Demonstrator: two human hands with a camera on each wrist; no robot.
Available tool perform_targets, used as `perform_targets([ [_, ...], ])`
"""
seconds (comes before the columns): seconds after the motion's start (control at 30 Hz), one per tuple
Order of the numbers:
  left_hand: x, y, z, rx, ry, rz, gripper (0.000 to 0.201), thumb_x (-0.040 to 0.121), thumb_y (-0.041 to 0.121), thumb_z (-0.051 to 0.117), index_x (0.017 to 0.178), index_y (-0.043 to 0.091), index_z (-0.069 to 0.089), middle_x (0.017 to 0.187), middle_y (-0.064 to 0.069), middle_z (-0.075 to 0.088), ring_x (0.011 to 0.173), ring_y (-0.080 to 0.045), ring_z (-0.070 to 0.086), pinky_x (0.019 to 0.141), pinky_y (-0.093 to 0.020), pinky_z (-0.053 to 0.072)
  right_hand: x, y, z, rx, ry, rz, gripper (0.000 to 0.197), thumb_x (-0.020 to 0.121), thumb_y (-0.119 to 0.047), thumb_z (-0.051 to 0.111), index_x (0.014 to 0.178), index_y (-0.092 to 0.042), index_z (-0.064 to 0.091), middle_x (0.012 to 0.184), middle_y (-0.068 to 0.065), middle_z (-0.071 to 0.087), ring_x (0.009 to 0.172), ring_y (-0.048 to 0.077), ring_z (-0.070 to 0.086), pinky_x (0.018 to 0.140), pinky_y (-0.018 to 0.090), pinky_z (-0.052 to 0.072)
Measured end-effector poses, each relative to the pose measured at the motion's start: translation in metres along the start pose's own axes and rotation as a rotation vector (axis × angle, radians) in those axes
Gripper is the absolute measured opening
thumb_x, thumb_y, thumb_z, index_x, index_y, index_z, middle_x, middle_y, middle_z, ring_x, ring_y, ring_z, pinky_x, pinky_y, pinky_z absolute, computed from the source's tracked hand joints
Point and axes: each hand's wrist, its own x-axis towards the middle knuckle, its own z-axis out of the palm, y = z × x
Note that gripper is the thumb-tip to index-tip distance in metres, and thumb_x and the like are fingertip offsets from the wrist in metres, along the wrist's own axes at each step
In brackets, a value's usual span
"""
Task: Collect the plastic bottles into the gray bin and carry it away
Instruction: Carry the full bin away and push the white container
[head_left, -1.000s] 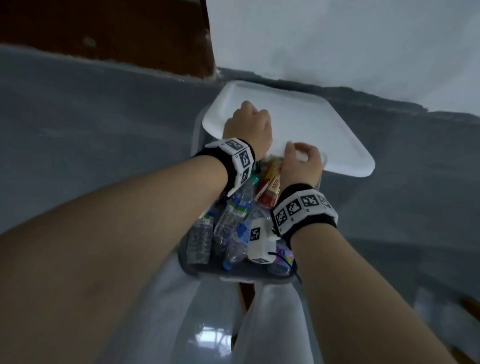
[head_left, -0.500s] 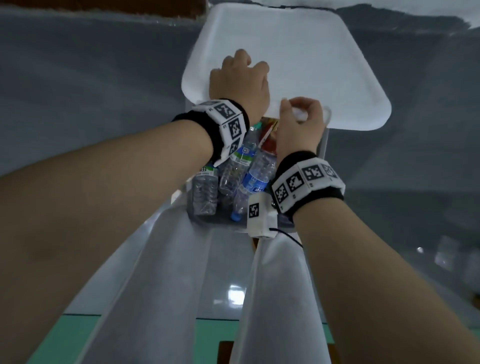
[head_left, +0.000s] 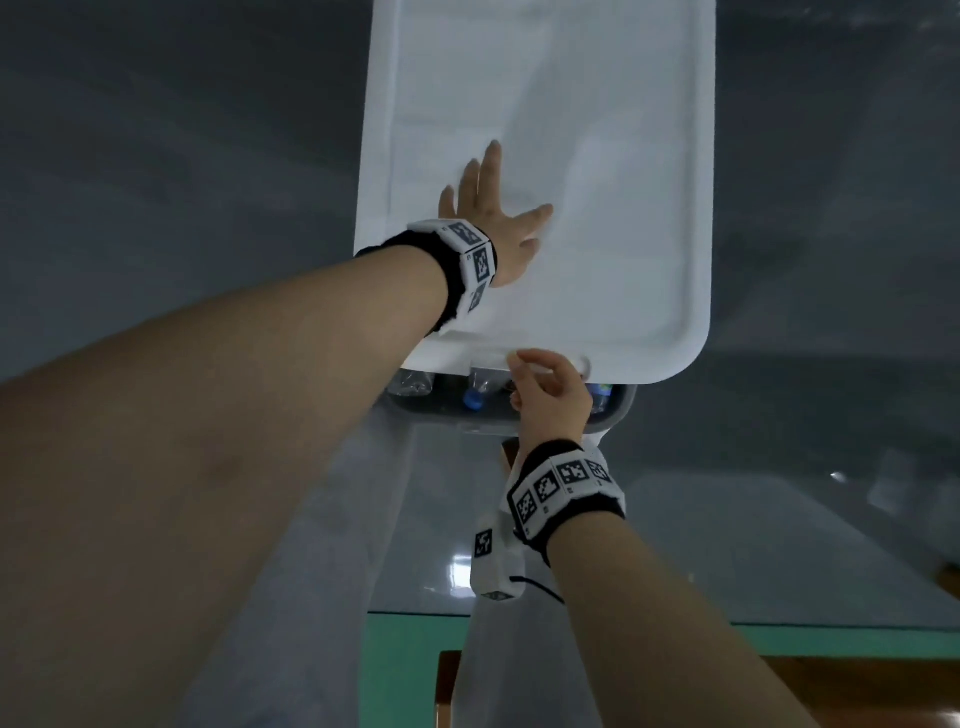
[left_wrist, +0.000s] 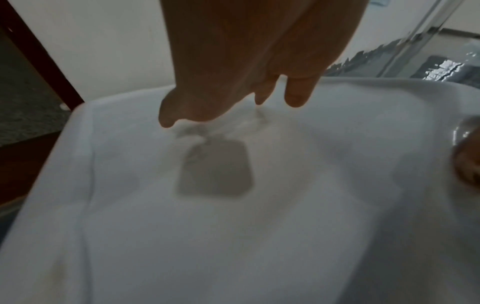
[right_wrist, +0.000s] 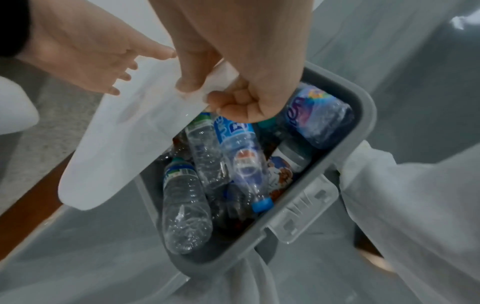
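The gray bin (right_wrist: 363, 115) stands on the floor between my legs, holding several clear plastic bottles (right_wrist: 187, 205) with blue and green labels. A white lid (head_left: 545, 156) lies over most of it, so in the head view only the bin's near rim (head_left: 618, 410) and a strip of bottles (head_left: 472, 397) show. My left hand (head_left: 493, 208) rests flat on top of the lid (left_wrist: 233, 226) with straight fingers (left_wrist: 298, 94). My right hand (head_left: 524, 364) pinches the lid's near edge (right_wrist: 124, 131) between thumb and curled fingers (right_wrist: 241, 107).
Gray floor surrounds the bin. My white trouser legs (right_wrist: 415, 216) flank its near side. A clear plastic latch (right_wrist: 303, 216) hangs on the bin's near wall. A dark brown door frame (left_wrist: 39, 67) and white wall stand beyond the lid. A green floor strip (head_left: 405, 665) lies close to me.
The lid has swung down over the bin, hiding most bottles. My left hand went from gripping the lid's edge to lying flat on it. The right hand still pinches the near edge.
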Motion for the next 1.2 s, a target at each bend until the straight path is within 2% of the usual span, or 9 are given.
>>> perform_targets([
  [0.2, 0.009, -0.02, 0.045, 0.134, -0.124, 0.046, 0.099, 0.08, 0.06, 0.06, 0.143, 0.051, -0.015, 0.146, -0.014, -0.044, 0.137, -0.036, -0.036, 0.112, -0.057, -0.014, 0.011, 0.041, 0.006, 0.005, -0.009, 0.177, 0.012, 0.082, -0.016, 0.074, 0.076, -0.021, 0.065, 0.063, -0.008, 0.06, 0.055, 0.008, 0.051, 0.062, 0.025, 0.048],
  [0.37, 0.014, -0.026, 0.078, 0.266, -0.057, 0.096, 0.128, 0.06, 0.064, 0.075, 0.143, 0.046, -0.021, 0.147, -0.022, -0.038, 0.137, -0.043, -0.032, 0.111, -0.062, -0.011, 0.017, 0.069, 0.012, 0.006, 0.064, 0.374, 0.032, 0.09, -0.043, 0.06, 0.078, -0.014, 0.058, 0.07, -0.004, 0.058, 0.057, 0.012, 0.048, 0.057, 0.025, 0.046],
  [0.47, 0.016, -0.031, 0.093, 0.287, -0.041, 0.115, 0.132, 0.056, 0.066, 0.076, 0.142, 0.046, -0.023, 0.148, -0.023, -0.036, 0.137, -0.044, -0.03, 0.11, -0.065, -0.008, 0.027, 0.081, 0.007, -0.006, 0.16, 0.539, 0.043, 0.082, -0.054, 0.065, 0.069, -0.014, 0.063, 0.066, -0.004, 0.064, 0.054, 0.012, 0.052, 0.057, 0.026, 0.048],
  [0.63, 0.017, -0.043, 0.121, 0.305, 0.0, 0.137, 0.139, 0.051, 0.06, 0.082, 0.141, 0.047, -0.024, 0.15, -0.024, -0.032, 0.138, -0.046, -0.027, 0.11, -0.066, -0.008, 0.039, 0.099, 0.004, 0.052, 0.252, 0.696, 0.064, 0.065, -0.049, 0.083, 0.107, -0.007, 0.061, 0.081, 0.005, 0.07, 0.057, 0.011, 0.064, 0.051, 0.022, 0.054],
  [0.73, 0.018, -0.049, 0.129, 0.3, 0.038, 0.162, 0.141, 0.049, 0.059, 0.084, 0.141, 0.048, -0.023, 0.151, -0.025, -0.029, 0.138, -0.047, -0.025, 0.108, -0.065, -0.011, 0.04, 0.107, 0.006, 0.08, 0.245, 0.731, 0.08, 0.06, -0.054, 0.083, 0.12, -0.01, 0.053, 0.094, 0.007, 0.067, 0.073, 0.015, 0.067, 0.055, 0.025, 0.057],
  [0.83, 0.018, -0.052, 0.131, 0.296, 0.043, 0.169, 0.141, 0.049, 0.058, 0.084, 0.141, 0.048, -0.023, 0.151, -0.025, -0.028, 0.138, -0.048, -0.024, 0.107, -0.064, -0.012, 0.043, 0.111, 0.012, 0.095, 0.208, 0.74, 0.072, 0.071, -0.048, 0.079, 0.123, -0.01, 0.049, 0.112, 0.009, 0.06, 0.095, 0.022, 0.063, 0.061, 0.029, 0.059],
  [0.97, 0.014, -0.054, 0.137, 0.295, 0.03, 0.181, 0.139, 0.05, 0.058, 0.083, 0.141, 0.048, -0.022, 0.151, -0.025, -0.029, 0.139, -0.047, -0.025, 0.106, -0.062, -0.015, 0.053, 0.107, 0.019, 0.22, 0.21, 0.729, 0.017, 0.089, -0.019, 0.067, 0.091, -0.009, 0.052, 0.113, 0.014, 0.063, 0.107, 0.03, 0.063, 0.076, 0.037, 0.057],
  [1.03, 0.011, -0.055, 0.141, 0.292, 0.024, 0.18, 0.138, 0.051, 0.059, 0.082, 0.142, 0.048, -0.021, 0.151, -0.025, -0.028, 0.139, -0.047, -0.024, 0.106, -0.063, -0.014, 0.054, 0.107, 0.018, 0.245, 0.18, 0.745, 0.009, 0.093, -0.012, 0.061, 0.092, -0.008, 0.053, 0.119, 0.02, 0.061, 0.11, 0.032, 0.062, 0.084, 0.038, 0.056],
  [1.2, 0.01, -0.055, 0.147, 0.278, 0.011, 0.182, 0.134, 0.055, 0.059, 0.081, 0.143, 0.047, -0.019, 0.151, -0.024, -0.03, 0.138, -0.047, -0.026, 0.109, -0.066, -0.01, 0.058, 0.113, 0.017, 0.35, 0.222, 0.758, 0.017, 0.09, -0.009, 0.064, 0.082, -0.007, 0.05, 0.102, 0.018, 0.064, 0.089, 0.027, 0.065, 0.088, 0.042, 0.056],
])
